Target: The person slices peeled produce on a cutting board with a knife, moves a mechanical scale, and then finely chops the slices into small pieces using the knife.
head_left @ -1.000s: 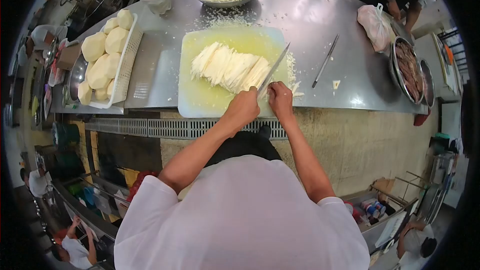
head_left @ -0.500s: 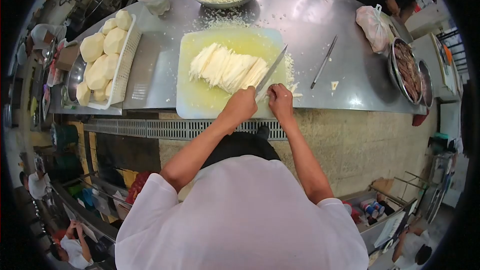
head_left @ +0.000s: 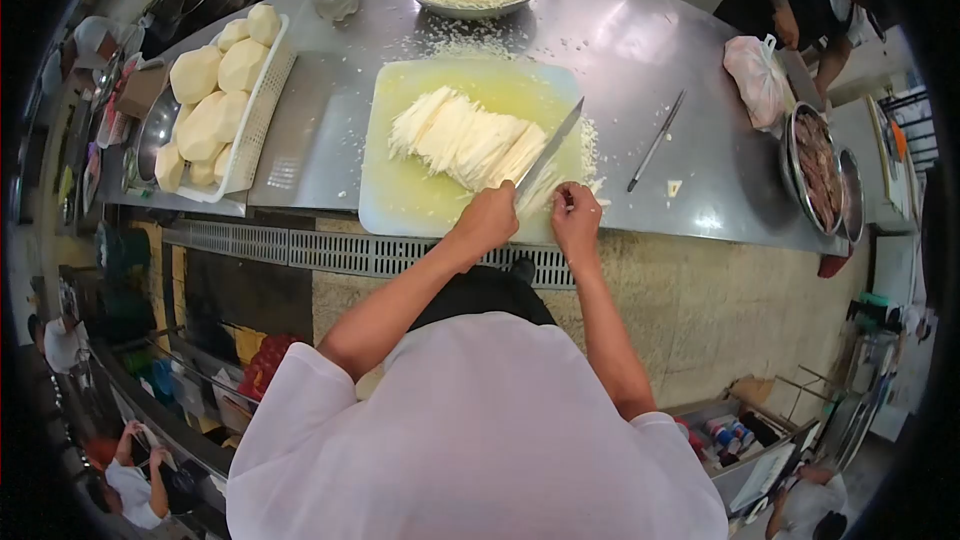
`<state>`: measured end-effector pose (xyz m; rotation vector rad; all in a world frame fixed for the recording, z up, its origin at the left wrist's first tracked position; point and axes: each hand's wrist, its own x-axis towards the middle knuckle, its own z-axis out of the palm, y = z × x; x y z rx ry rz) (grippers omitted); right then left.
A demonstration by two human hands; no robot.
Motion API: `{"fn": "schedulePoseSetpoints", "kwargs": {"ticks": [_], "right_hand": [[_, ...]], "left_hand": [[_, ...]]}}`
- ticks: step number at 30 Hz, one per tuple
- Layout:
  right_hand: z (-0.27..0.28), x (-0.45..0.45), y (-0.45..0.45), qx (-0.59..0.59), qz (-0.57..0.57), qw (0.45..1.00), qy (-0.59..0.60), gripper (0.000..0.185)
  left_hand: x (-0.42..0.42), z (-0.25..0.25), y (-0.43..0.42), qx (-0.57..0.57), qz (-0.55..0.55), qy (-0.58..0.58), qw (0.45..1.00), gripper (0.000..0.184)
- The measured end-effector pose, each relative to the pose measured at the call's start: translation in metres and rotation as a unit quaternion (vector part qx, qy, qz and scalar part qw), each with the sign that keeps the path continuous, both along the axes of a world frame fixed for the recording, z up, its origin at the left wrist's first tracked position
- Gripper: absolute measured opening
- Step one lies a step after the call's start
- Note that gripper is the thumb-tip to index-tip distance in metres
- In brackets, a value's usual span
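My left hand (head_left: 489, 217) is closed around the handle of a long kitchen knife (head_left: 552, 147), its blade slanting up to the right along the right end of a pile of pale vegetable shreds (head_left: 463, 140). The pile lies on a yellowish-white cutting board (head_left: 390, 202). By the board's right front corner is my right hand (head_left: 576, 217), its fingers curled in against the thumb. Whatever they may hold is too small to make out. A few loose shreds (head_left: 543, 183) lie between the blade and my right hand.
At left stands a white basket (head_left: 262, 110) of large peeled root vegetables (head_left: 222, 112). Behind the board is a metal bowl (head_left: 474, 10) of chopped white bits. A thin metal tool (head_left: 656, 141) lies right; beyond are a plastic bag (head_left: 755, 82), a bowl of brown strips (head_left: 817, 170) and another person (head_left: 790, 0).
My right hand has drawn a little away from the knife, toward the board's right edge. My left hand keeps the knife at the pile's right end. The whole view has shifted slightly.
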<state>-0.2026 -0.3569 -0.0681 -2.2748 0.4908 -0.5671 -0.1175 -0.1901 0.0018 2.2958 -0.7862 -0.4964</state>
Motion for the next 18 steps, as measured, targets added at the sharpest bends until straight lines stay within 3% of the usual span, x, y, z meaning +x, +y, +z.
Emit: {"fn": "schedulePoseSetpoints", "kwargs": {"ticks": [1, 3, 4, 6, 7, 9, 12, 15, 17, 18], "right_hand": [[-0.006, 0.001, 0.005, 0.017, -0.02, 1.0, -0.009, 0.014], [-0.004, -0.001, 0.017, 0.03, -0.035, 0.999, -0.017, 0.019], [0.006, -0.001, 0.025, 0.075, -0.044, 0.996, 0.017, 0.027], [0.016, 0.0, 0.031, 0.143, -0.04, 0.984, 0.102, 0.048], [0.018, 0.003, 0.034, 0.144, -0.04, 0.983, 0.103, 0.048], [0.023, 0.013, 0.043, 0.27, -0.061, 0.953, 0.127, 0.059], [0.011, 0.038, 0.052, 0.24, -0.078, 0.959, 0.129, 0.068], [0.029, 0.059, 0.063, 0.241, -0.122, 0.947, 0.174, 0.079], [0.03, 0.066, 0.064, 0.25, -0.126, 0.944, 0.174, 0.083], [0.03, 0.07, 0.064, 0.262, -0.134, 0.94, 0.174, 0.088]], "left_hand": [[0.005, -0.001, 0.0, -0.004, 0.003, -0.002, 1.0, 0.017], [0.016, 0.039, 0.005, 0.003, 0.024, 0.185, 0.982, 0.019], [0.019, 0.052, 0.011, 0.0, 0.029, 0.185, 0.982, 0.019], [0.027, 0.072, 0.025, 0.009, 0.023, 0.148, 0.989, 0.019], [0.033, 0.076, 0.034, 0.01, 0.023, 0.149, 0.989, 0.019], [0.044, 0.084, 0.047, -0.035, 0.026, -0.03, 0.999, 0.018], [0.06, 0.112, 0.055, -0.009, 0.042, -0.076, 0.996, 0.016], [0.079, 0.061, 0.052, 0.062, 0.072, -0.086, 0.992, 0.014], [0.087, -0.005, 0.057, 0.062, 0.066, -0.072, 0.993, 0.015], [0.088, -0.01, 0.058, 0.065, 0.056, -0.059, 0.995, 0.015]]}}
